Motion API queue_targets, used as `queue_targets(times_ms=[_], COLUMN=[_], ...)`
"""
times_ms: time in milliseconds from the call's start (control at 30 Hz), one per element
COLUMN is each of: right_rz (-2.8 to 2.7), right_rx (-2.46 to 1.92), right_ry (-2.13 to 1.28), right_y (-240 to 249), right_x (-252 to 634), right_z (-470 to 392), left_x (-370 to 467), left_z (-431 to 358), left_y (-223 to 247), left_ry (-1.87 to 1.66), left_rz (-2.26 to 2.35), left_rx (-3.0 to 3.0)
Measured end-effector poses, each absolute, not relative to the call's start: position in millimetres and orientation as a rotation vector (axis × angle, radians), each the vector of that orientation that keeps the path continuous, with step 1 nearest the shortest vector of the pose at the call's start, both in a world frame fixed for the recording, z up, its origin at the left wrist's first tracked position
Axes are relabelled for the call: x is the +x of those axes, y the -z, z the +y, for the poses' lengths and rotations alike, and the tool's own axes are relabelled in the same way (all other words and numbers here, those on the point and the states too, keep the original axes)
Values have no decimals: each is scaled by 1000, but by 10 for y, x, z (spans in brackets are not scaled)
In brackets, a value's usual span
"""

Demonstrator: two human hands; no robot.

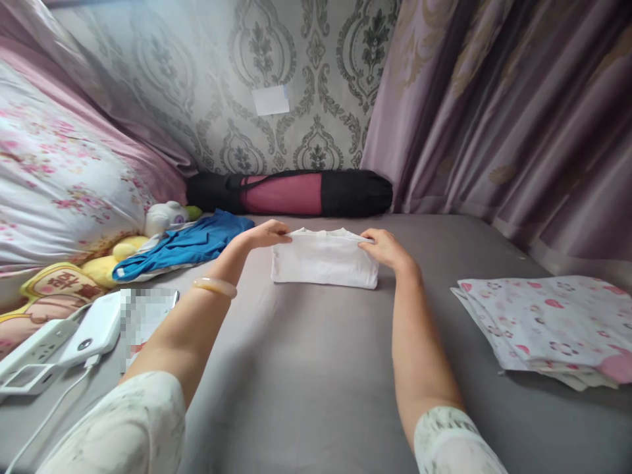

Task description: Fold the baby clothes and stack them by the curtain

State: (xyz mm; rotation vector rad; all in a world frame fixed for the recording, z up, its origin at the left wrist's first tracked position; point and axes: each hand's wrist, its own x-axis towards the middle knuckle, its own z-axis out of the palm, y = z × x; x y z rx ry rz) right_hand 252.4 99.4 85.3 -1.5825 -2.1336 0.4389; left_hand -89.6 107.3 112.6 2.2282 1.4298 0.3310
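A white folded cloth [324, 262] is held up between my two hands over the grey sheet [306, 368], its lower edge at or just above the sheet. My left hand [270, 234] pinches its upper left corner, thumb and fingers pressed together. At the upper right corner my right hand [382, 247] grips it in the same way. The top edge runs nearly straight between the hands, with a slightly uneven layer showing behind it.
Patterned folded fabric [548, 322] lies at the right. At the left are blue clothing [187, 247], plush toys [165, 218], a white power bank [93, 329] and a power strip [37, 349] with a cable. A black and red rolled bag [284, 193] lies along the wall.
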Motion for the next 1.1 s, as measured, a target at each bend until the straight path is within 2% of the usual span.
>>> queue_targets(times_ms=[167, 267, 367, 433, 567, 700, 933, 1100], right_rz=[-2042, -1978, -2017, -2115, -2274, -2380, -2505, -2374], right_rx=[-1447, -1440, -1494, -1524, -1579, -1597, -1635, -1677], right_ry=[-378, -207, -120, -199, -568, -799, -993, -1099], right_y=[-1016, -1084, -1103, -1089, -1033, -985, -911, -904], right_x=[2558, 2518, 2505, 2523, 2567, 2580, 2611, 2599], right_z=[893, 848, 825, 811, 780, 780, 823, 792], left_x=[-866, -797, -767, -786, -862, -900, -896, -835], left_z=[950, 935, 896, 836, 653, 476, 278, 191], left_y=[-1298, -1288, -1160, -1006, -649, -423, -326, -400], left_ry=[-592, -849, -855, -736, -506, -438, -329, -330], left_rz=[1378, 1586, 1762, 1756, 1645, 1639, 1526, 1509], left_rx=[2260, 2383, 2525, 2584, 2614, 2581, 2583, 2515])
